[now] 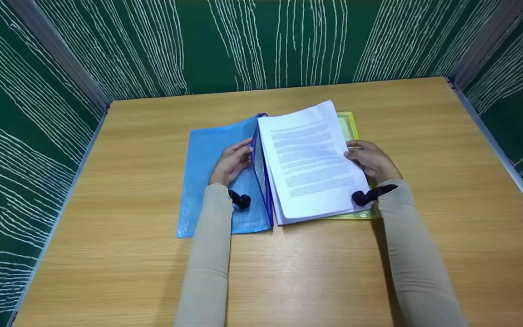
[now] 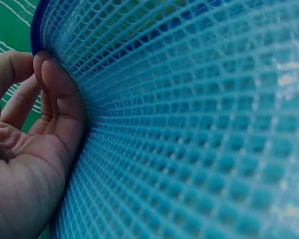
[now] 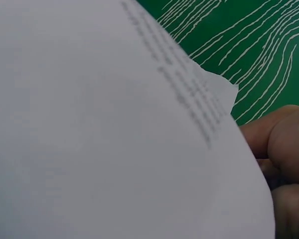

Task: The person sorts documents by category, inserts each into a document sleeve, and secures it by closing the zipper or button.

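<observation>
"Green, white-lined walls (image 1: 309,45) stand past a wooden table's (image 1: 107,236) left, right and far edges. What lies on it?"

"A blue mesh folder (image 1: 211,145), its right-hand edge lifted. Beside it, a yellow-edged item (image 1: 348,127), mostly covered by printed sheets (image 1: 309,159), which slant just right of the folder."

"How are the hands?"

"The left hand (image 1: 232,161) pinches the folder's lifted edge between thumb and fingers; the right hand (image 1: 373,160) pinches the sheets' right edge."

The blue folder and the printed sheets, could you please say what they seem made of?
The blue folder is probably glossy plastic, judging by its glints and mesh-like grid; the printed sheets look like matte paper, thin and gently curved.
</observation>
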The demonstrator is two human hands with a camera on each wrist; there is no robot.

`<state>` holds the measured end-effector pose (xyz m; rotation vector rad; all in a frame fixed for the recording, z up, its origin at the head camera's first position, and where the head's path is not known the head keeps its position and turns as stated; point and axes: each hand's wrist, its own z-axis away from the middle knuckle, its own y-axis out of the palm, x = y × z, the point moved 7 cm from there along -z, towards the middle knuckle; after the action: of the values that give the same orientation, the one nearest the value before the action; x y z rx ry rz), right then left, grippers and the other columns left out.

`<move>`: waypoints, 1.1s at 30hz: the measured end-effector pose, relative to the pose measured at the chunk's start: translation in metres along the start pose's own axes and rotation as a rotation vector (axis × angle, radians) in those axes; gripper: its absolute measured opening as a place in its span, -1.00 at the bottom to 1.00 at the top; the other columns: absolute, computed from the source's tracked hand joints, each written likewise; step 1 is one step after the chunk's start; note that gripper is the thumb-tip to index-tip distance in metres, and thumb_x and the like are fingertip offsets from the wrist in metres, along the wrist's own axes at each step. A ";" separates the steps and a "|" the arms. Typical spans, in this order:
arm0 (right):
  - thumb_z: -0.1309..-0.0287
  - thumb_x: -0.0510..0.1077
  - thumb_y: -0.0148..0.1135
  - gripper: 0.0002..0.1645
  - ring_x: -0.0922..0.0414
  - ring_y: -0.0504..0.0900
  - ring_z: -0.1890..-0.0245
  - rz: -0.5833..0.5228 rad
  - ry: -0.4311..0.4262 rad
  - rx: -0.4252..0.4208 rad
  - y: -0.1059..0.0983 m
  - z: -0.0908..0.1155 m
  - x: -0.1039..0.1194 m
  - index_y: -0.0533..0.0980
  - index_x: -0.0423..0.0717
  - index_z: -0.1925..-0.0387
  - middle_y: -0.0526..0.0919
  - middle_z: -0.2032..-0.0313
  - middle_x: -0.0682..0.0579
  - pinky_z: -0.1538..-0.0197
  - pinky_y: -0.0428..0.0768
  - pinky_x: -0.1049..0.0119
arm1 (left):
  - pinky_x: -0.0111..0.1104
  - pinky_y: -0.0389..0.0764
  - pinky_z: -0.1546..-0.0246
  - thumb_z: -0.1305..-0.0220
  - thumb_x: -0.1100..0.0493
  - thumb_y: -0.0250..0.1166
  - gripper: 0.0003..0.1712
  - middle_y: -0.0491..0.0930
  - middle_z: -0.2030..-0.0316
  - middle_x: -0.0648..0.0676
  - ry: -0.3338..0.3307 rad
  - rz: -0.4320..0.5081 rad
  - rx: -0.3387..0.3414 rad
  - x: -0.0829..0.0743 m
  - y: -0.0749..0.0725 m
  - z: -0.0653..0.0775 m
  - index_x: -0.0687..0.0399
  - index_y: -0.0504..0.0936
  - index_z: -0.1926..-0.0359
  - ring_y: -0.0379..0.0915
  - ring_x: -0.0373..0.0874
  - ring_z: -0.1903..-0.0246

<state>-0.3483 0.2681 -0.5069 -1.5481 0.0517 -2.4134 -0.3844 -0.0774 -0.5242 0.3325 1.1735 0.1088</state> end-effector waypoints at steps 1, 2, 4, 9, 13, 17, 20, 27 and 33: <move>-0.37 -0.22 0.00 -0.43 0.37 0.47 0.53 0.004 0.004 0.000 0.000 0.001 0.000 0.14 -0.21 -0.35 0.52 0.41 0.25 0.45 0.47 0.52 | -0.40 0.54 0.31 -0.30 0.32 0.18 -0.48 0.62 0.20 0.05 0.001 0.001 0.004 0.000 0.000 0.000 0.01 0.47 -0.28 0.53 -0.20 0.34; -0.36 -0.22 0.00 -0.44 0.36 0.48 0.52 0.007 0.005 0.002 -0.001 0.001 0.000 0.15 -0.21 -0.33 0.52 0.40 0.24 0.44 0.48 0.52 | -0.40 0.54 0.32 -0.30 0.32 0.18 -0.48 0.62 0.21 0.05 0.002 0.005 0.004 0.000 0.000 0.000 0.02 0.47 -0.28 0.53 -0.20 0.35; -0.36 -0.23 0.00 -0.48 0.36 0.51 0.47 0.001 0.007 0.008 -0.001 0.001 -0.001 0.18 -0.20 -0.30 0.52 0.36 0.23 0.38 0.52 0.51 | -0.40 0.54 0.32 -0.29 0.32 0.18 -0.48 0.63 0.22 0.04 0.004 0.006 0.003 0.000 0.000 0.000 0.02 0.47 -0.28 0.53 -0.21 0.36; -0.37 -0.21 0.00 -0.51 0.34 0.53 0.41 0.030 0.010 0.012 -0.003 0.002 -0.001 0.19 -0.19 -0.27 0.51 0.29 0.20 0.31 0.56 0.48 | -0.39 0.54 0.31 -0.28 0.32 0.19 -0.49 0.64 0.20 0.05 0.006 0.006 -0.003 0.000 0.001 0.000 0.02 0.49 -0.26 0.54 -0.19 0.35; -0.38 -0.20 0.00 -0.48 0.33 0.55 0.38 0.045 0.019 0.017 -0.003 0.002 -0.001 0.18 -0.20 -0.30 0.51 0.24 0.18 0.28 0.58 0.46 | -0.39 0.54 0.31 -0.28 0.31 0.20 -0.51 0.64 0.19 0.06 0.002 -0.001 -0.018 0.000 0.000 0.000 0.00 0.52 -0.24 0.53 -0.18 0.35; -0.39 -0.20 -0.02 -0.49 0.33 0.55 0.37 0.046 0.015 0.029 -0.001 0.001 0.002 0.17 -0.19 -0.30 0.50 0.21 0.15 0.27 0.58 0.46 | -0.39 0.55 0.30 -0.28 0.30 0.21 -0.52 0.64 0.18 0.06 -0.002 -0.006 -0.022 -0.001 0.000 0.001 0.00 0.53 -0.23 0.54 -0.17 0.34; -0.40 -0.20 -0.04 -0.48 0.33 0.57 0.36 0.048 0.011 0.034 0.001 -0.001 0.005 0.15 -0.21 -0.32 0.49 0.18 0.13 0.26 0.59 0.46 | -0.38 0.55 0.28 -0.28 0.30 0.22 -0.51 0.63 0.15 0.06 -0.005 -0.012 -0.018 -0.001 0.000 0.001 0.00 0.52 -0.23 0.54 -0.18 0.33; -0.40 -0.24 -0.06 -0.47 0.30 0.61 0.42 -0.002 0.021 0.055 0.007 0.004 0.014 0.13 -0.27 -0.33 0.54 0.26 0.15 0.33 0.62 0.42 | -0.39 0.55 0.30 -0.29 0.30 0.20 -0.50 0.63 0.16 0.05 -0.007 -0.025 -0.011 -0.001 0.001 0.001 0.01 0.50 -0.26 0.53 -0.18 0.33; -0.39 -0.22 -0.05 -0.48 0.31 0.61 0.46 0.002 0.010 0.037 0.008 -0.002 0.011 0.16 -0.25 -0.32 0.56 0.33 0.18 0.37 0.62 0.42 | -0.39 0.55 0.30 -0.30 0.29 0.18 -0.50 0.62 0.19 0.05 -0.005 -0.038 0.000 -0.003 0.002 0.004 0.01 0.48 -0.27 0.52 -0.19 0.33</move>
<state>-0.3523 0.2573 -0.4994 -1.5196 0.0100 -2.4071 -0.3816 -0.0772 -0.5199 0.3103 1.1744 0.0741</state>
